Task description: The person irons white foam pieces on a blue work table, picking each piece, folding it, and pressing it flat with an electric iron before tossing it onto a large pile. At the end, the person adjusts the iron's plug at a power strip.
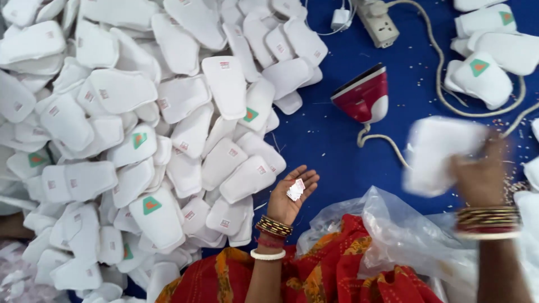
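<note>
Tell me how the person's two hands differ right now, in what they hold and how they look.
The left hand lies palm up, open and sharp in view, with small white labels resting on it. The right hand is blurred and grips a much bigger white padded piece. The left is near the big pile of white pieces, the right near the iron. Both wrists wear bangles.

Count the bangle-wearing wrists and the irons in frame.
2 wrists: left hand bottom centre, palm up with small labels; right hand at right, gripping a white pad. 1 iron, upper centre on blue cloth.
</note>
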